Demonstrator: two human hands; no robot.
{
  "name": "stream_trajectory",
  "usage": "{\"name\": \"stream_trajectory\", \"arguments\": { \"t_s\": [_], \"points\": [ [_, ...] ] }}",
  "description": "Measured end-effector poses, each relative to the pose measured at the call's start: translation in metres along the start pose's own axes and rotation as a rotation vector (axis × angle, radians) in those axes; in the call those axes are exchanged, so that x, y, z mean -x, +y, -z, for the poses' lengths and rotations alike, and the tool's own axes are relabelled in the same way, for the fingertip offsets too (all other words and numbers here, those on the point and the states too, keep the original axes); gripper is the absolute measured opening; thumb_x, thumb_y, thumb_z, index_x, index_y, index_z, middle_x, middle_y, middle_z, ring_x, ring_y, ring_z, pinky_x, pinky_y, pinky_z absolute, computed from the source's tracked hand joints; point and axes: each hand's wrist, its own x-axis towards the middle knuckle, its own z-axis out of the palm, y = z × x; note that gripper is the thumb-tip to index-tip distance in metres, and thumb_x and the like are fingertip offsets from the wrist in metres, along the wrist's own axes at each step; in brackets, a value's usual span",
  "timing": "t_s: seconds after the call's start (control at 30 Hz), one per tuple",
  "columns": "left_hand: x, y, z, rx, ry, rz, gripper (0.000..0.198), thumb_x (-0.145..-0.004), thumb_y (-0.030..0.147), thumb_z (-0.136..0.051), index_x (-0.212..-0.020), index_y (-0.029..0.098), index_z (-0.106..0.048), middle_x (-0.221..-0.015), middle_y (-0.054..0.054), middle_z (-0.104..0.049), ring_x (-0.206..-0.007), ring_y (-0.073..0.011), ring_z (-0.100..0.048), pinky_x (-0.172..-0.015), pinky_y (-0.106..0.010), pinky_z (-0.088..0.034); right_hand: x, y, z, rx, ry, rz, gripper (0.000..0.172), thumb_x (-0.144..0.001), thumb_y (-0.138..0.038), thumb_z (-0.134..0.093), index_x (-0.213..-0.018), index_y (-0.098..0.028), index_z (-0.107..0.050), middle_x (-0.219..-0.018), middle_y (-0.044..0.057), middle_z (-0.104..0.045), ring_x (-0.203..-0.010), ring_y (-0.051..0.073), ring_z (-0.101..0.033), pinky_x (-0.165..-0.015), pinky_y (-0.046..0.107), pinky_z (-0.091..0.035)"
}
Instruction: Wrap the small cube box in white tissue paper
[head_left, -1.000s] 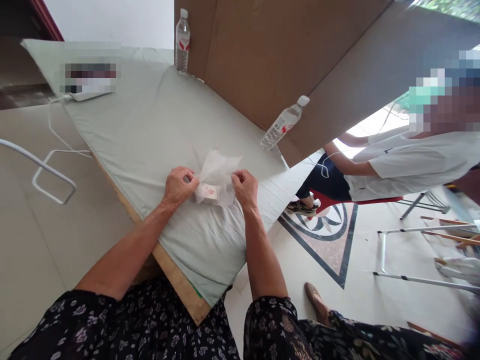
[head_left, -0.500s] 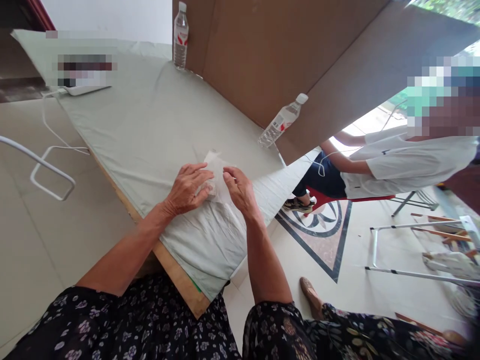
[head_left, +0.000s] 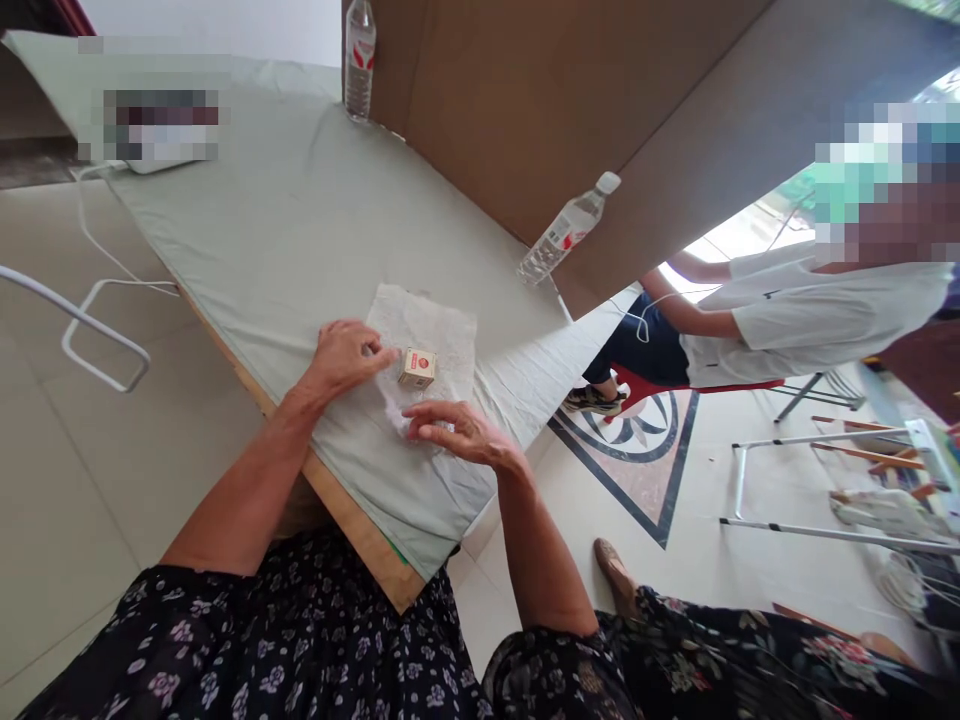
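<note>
White, thin paper (head_left: 444, 325) lies spread on the pale green cloth (head_left: 285, 230) near the close corner of the table, its near edge crumpled. On the paper sits a small cream box (head_left: 417, 368) with red print, between the two hands and just beside the left fingertips. Left hand (head_left: 349, 355): loosely curled, with a small gap between thumb and fingers, its tips over the paper's left side; whether they pinch it I cannot tell. Right hand (head_left: 459, 432): fingers stretched out and close together, tips at the crumpled edge, just short of the box; its grip is unclear too. Farther off, one clear bottle (head_left: 360, 65) stands by the brown cardboard (head_left: 555, 110), and another bottle (head_left: 564, 232) looks tilted nearer the right hand. Beyond the cardboard sits a person in a white shirt (head_left: 832, 315).
</note>
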Motion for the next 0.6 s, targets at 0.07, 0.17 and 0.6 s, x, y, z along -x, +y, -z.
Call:
{"name": "stream_trajectory", "arguments": {
  "t_s": [0.07,0.17,0.6],
  "points": [
    [0.008,0.002,0.003,-0.125,-0.087,-0.020,0.048,-0.080,0.053,-0.071,-0.117,0.022,-0.077,-0.133,-0.013,-0.072,-0.135,-0.0387,-0.058,-0.119,-0.056,-0.036,0.002,0.005,-0.002,0.030,0.080,-0.034,0.034,-0.099,-0.049,-0.062,-0.117,-0.023,-0.074,-0.095,0.004,-0.080,-0.092,0.019,-0.074,-0.090,0.036,-0.057],
    [0.020,0.005,0.007,-0.257,-0.270,-0.073,0.086,-0.074,0.054,-0.078,-0.150,0.023,-0.056,-0.161,-0.016,-0.050,-0.154,-0.0436,-0.036,-0.126,-0.062,-0.024,-0.008,0.014,0.000,0.210,0.419,-0.049,0.030,-0.097,-0.040,-0.064,-0.118,-0.022,-0.073,-0.107,0.008,-0.078,-0.101,0.022,-0.072,-0.093,0.040,-0.057],
    [0.023,-0.004,0.004,-0.342,-0.249,-0.019,0.105,-0.079,0.062,-0.073,-0.165,0.020,-0.031,-0.171,-0.019,-0.034,-0.161,-0.0442,-0.022,-0.128,-0.065,-0.013,-0.004,0.072,0.053,0.510,1.138,-0.214,0.053,-0.081,-0.037,-0.069,-0.131,-0.022,-0.060,-0.125,0.012,-0.073,-0.111,0.028,-0.067,-0.102,0.050,-0.052]
  ]
}}
